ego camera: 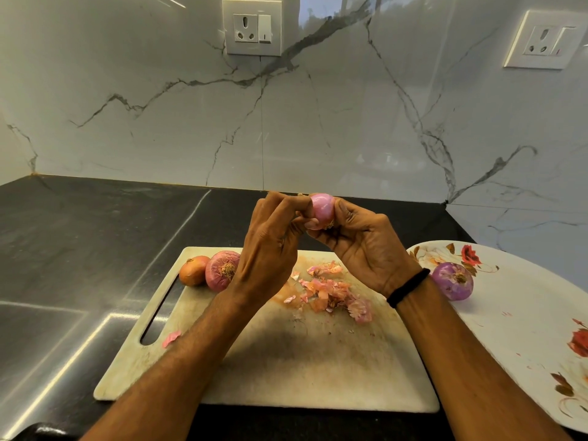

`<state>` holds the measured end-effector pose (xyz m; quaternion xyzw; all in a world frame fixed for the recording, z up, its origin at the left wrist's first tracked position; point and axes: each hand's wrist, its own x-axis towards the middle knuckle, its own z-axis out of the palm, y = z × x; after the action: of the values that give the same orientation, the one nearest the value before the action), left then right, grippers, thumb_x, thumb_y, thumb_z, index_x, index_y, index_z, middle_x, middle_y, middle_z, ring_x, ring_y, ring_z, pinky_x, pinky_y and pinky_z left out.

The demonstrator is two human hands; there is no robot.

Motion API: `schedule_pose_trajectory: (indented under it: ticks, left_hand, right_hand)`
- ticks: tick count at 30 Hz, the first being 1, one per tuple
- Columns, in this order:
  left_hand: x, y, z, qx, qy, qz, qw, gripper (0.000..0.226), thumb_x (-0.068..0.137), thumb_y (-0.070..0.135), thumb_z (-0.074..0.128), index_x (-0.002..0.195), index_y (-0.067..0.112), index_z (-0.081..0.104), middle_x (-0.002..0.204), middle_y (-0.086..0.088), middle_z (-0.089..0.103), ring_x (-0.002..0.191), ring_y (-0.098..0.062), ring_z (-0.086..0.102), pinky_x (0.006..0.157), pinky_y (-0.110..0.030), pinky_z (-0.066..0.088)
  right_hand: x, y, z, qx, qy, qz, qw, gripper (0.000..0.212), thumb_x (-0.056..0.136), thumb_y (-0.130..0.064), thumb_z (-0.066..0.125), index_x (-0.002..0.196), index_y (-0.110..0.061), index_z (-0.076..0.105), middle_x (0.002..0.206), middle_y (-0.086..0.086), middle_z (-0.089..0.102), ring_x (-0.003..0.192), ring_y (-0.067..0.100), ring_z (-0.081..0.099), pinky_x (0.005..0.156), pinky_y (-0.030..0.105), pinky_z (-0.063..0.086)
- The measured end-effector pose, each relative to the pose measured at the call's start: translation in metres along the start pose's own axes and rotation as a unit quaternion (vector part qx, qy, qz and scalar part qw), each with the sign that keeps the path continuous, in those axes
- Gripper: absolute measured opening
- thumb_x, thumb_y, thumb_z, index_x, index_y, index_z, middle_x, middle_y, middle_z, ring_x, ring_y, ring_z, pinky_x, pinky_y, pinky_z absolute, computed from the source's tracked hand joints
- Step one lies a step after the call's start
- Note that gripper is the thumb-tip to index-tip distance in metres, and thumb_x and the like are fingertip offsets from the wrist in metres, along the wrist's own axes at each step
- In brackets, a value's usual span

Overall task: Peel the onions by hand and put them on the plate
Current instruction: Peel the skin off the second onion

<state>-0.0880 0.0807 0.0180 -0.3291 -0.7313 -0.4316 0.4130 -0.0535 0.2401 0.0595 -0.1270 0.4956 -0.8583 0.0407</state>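
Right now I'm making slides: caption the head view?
Left hand and right hand peel a pink onion over the cutting board; one peeled onion on the plate.

A pale, stained cutting board (pixel 286 370) lies flat on the black table (pixel 79 233). The board has a long handle slot (pixel 159 316) near its left edge. Behind the board rises a white marble wall (pixel 318 122) with grey veins. On this wall, high above the board, there is a white socket (pixel 252 27) with a switch. A second socket (pixel 545 39) is above the board and further to the right.
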Motion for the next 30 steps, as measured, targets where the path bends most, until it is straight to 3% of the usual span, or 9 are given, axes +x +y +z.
schedule_pose_trajectory:
  ticks: [3,6,9,12,16,25,30]
  left_hand:
    - [0.000,0.002,0.000,-0.019,0.003,-0.017,1.000,0.015,0.097,0.029,0.056,0.109,0.026,0.049,0.105,0.000,0.054,0.097,-0.021,0.057,0.081,-0.037,0.056]
    - [0.002,0.006,-0.002,-0.057,0.007,-0.072,0.996,0.024,0.093,0.039,0.059,0.111,0.029,0.045,0.104,0.008,0.052,0.095,-0.009,0.056,0.082,-0.020,0.051]
    - [0.004,0.008,-0.003,-0.057,0.015,-0.061,0.996,0.029,0.093,0.034,0.061,0.117,0.019,0.053,0.108,0.002,0.056,0.098,0.001,0.056,0.084,-0.012,0.048]
    - [0.004,0.008,-0.005,-0.049,0.023,-0.050,0.997,0.025,0.096,0.018,0.061,0.115,0.002,0.061,0.110,-0.003,0.059,0.104,0.005,0.056,0.089,-0.012,0.049]
    - [0.005,0.008,-0.008,-0.023,0.047,-0.027,0.998,0.019,0.093,0.005,0.065,0.111,-0.001,0.067,0.107,-0.006,0.064,0.102,-0.009,0.061,0.090,-0.016,0.052]
    - [0.005,0.008,-0.011,-0.003,0.069,-0.019,0.997,0.019,0.093,0.012,0.066,0.104,-0.002,0.069,0.099,-0.013,0.070,0.095,-0.015,0.065,0.087,-0.019,0.055]
    - [0.004,0.005,-0.008,0.031,0.065,-0.018,0.997,0.012,0.093,0.005,0.063,0.101,-0.003,0.067,0.095,-0.014,0.068,0.092,-0.010,0.061,0.085,-0.018,0.053]
  right_hand:
    - [0.000,0.000,0.001,0.005,0.004,0.002,1.000,0.042,0.090,-0.024,0.051,0.123,0.000,0.059,0.120,0.020,0.065,0.107,0.032,0.066,0.093,0.038,0.056]
    - [-0.001,-0.001,0.002,0.008,0.008,0.001,1.000,0.040,0.089,-0.023,0.051,0.121,0.000,0.060,0.120,0.020,0.065,0.107,0.032,0.066,0.093,0.039,0.056]
    - [-0.001,-0.002,0.002,0.011,0.010,0.001,1.000,0.041,0.088,-0.023,0.052,0.121,0.001,0.060,0.125,0.024,0.061,0.107,0.033,0.065,0.094,0.040,0.055]
    - [-0.001,-0.003,0.001,0.010,0.012,0.002,1.000,0.041,0.088,-0.023,0.053,0.120,0.001,0.060,0.131,0.025,0.057,0.110,0.034,0.062,0.094,0.040,0.055]
    - [0.000,-0.001,-0.001,0.003,0.008,-0.001,1.000,0.039,0.088,-0.023,0.053,0.119,-0.002,0.062,0.124,0.020,0.062,0.109,0.032,0.064,0.093,0.039,0.056]
    - [0.000,0.001,0.000,-0.025,0.006,0.001,1.000,0.037,0.087,-0.025,0.053,0.116,-0.005,0.063,0.119,0.017,0.064,0.106,0.030,0.065,0.088,0.035,0.058]
    - [-0.001,0.001,0.001,-0.029,0.006,0.004,1.000,0.035,0.086,-0.025,0.052,0.114,-0.007,0.064,0.113,0.013,0.068,0.102,0.028,0.068,0.086,0.033,0.059]
